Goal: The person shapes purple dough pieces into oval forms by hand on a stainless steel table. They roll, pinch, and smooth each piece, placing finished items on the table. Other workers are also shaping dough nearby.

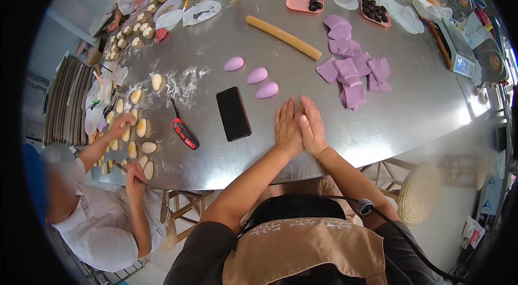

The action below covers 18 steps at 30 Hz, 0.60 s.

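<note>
My left hand (287,129) and my right hand (313,127) are pressed together, fingers stretched forward, near the table's front edge. Whatever may lie between the palms is hidden. Just beyond the fingertips rest three smooth lilac egg-shaped dough pieces: a near one (267,90), a middle one (257,74) and a far one (234,63). To the right is an overlapping pile of flat lilac dough pieces (349,68). A black phone (233,113) lies left of my hands, and a red and black knife (184,133) sits farther left.
A wooden rolling pin (283,37) lies across the metal table (302,77). Pink trays (304,1) hold dark balls at the back. A scale (456,50) stands far right. On the left, a co-worker's hand (125,123) is among cream egg shapes (141,127); other people work beyond.
</note>
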Available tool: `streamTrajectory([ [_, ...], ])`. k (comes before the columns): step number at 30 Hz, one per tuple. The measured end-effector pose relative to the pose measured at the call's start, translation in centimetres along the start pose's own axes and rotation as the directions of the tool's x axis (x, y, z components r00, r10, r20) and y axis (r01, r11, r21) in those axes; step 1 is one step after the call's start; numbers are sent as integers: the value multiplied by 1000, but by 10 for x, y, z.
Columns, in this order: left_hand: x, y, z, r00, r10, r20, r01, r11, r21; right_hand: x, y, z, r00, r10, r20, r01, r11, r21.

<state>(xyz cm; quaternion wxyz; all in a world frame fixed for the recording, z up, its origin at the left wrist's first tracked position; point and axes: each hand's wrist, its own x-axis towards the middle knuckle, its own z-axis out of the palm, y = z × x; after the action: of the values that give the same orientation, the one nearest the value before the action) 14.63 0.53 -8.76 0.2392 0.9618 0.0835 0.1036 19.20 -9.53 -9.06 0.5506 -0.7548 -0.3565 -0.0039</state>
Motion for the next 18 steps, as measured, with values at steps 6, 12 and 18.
streamTrajectory([
  [6, -60, 1, 4, 997, 73, 33, -67, 985, -159, -56, -25, -10, 981, -118, 155, 118, 993, 6],
  [12, -24, -6, -3, 998, -50, 23, 50, 999, 14, -25, 3, -9, 986, 163, 12, -157, 921, 357],
  [18, -12, -16, -25, 975, -122, -183, 70, 961, -268, -30, 16, -39, 938, 317, -136, -219, 853, 474],
])
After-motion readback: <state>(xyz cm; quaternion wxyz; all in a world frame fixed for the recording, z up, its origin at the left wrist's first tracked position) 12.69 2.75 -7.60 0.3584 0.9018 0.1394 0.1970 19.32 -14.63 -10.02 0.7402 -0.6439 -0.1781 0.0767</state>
